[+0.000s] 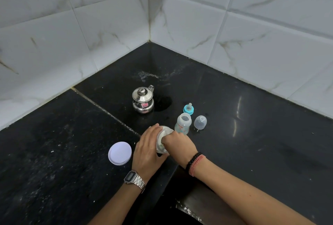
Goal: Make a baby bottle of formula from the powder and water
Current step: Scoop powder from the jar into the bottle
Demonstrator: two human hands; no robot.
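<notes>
Left hand (148, 150) wraps around the side of the powder jar (162, 141), fingers curled on its near-left wall, holding it upright on the black counter (54, 161) close to the front edge. Right hand (177, 143) sits on top of the jar with its fingers dipped down into the open mouth (they vanish inside, so whether they pinch a scoop or anything else cannot be told). The jar is squeezed right between the two hands, with most of its body hidden by them. Its white lid (120, 153) lies flat on the counter just left of the left hand, apart from the jar. Just beyond the right hand's knuckles stands the baby bottle (182, 123), upright and uncapped, its mouth open to the ceiling, very close to the jar. To the bottle's right, the clear dome cap (200, 122) stands on the counter; behind them, the teal ring with its teat (188, 109) stands alone. Further back and left, well apart from both hands, the steel pot (143, 101) sits with its lid on, handle toward the tiled corner. A metal watch (134, 180) is on the left wrist, beads and thread bands (195, 162) on the right.
</notes>
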